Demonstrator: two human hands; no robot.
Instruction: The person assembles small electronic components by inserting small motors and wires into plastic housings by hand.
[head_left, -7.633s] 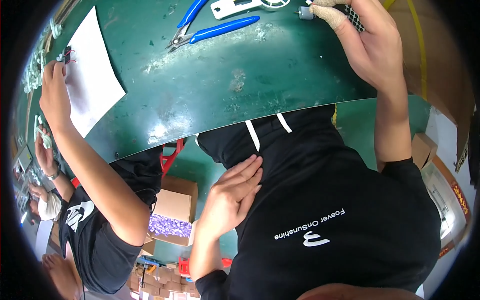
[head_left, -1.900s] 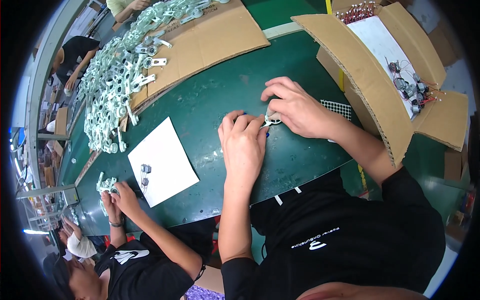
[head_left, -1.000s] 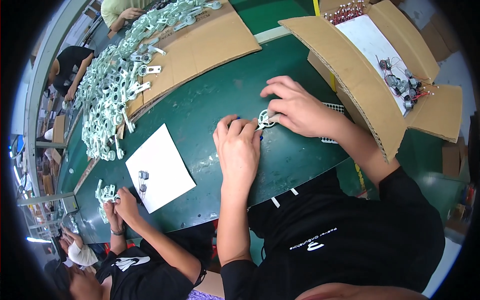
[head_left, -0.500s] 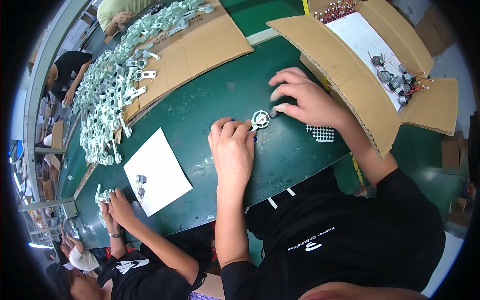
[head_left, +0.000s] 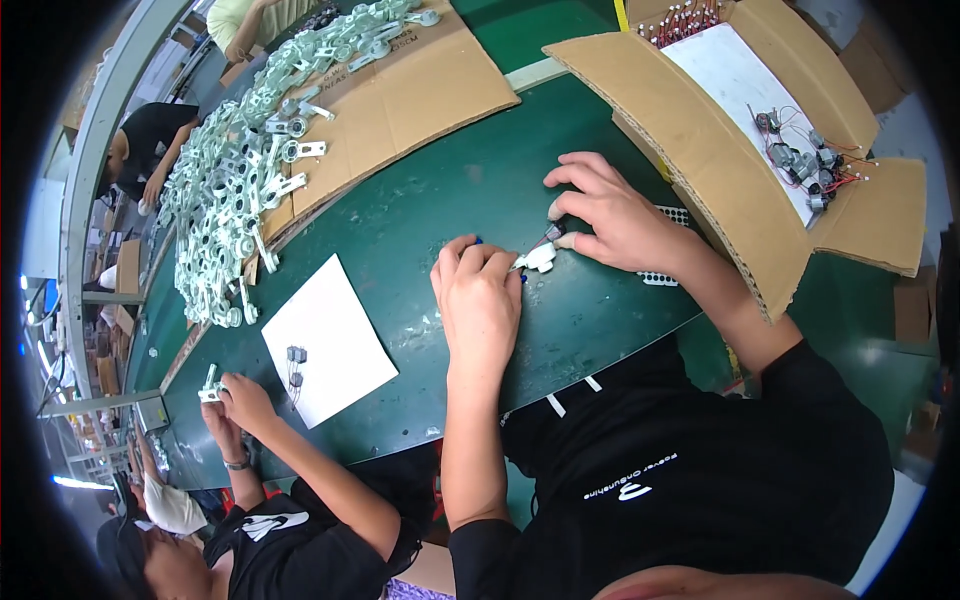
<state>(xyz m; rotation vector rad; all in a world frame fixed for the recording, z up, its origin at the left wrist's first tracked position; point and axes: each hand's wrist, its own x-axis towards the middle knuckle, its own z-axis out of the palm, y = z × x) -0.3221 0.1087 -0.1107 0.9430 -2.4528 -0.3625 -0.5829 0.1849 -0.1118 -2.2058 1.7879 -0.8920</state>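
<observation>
My left hand (head_left: 478,305) is closed on a pale green plastic housing (head_left: 541,259). The housing's rounded end sticks out past my fingertips, tilted so that its edge shows. A small dark motor (head_left: 554,231) sits right beside it, with thin wires running toward the housing. My right hand (head_left: 618,222) holds the motor between thumb and forefinger, its other fingers raised and bent. Small blue bits show at the left fingertips; what they are I cannot make out. The part of the housing under my left hand is hidden.
A pile of pale green housings (head_left: 215,225) covers cardboard (head_left: 420,90) at the far left. White paper (head_left: 335,345) bears small motors. An open carton (head_left: 690,165) with motors stands right, beside a dotted sheet (head_left: 660,279). At left, a co-worker's hands (head_left: 240,400) hold a similar housing.
The housing has turned in my left hand: its round spoked face showed before, now its edge does. My right hand stays close by with the motor. The whole view has shifted slightly.
</observation>
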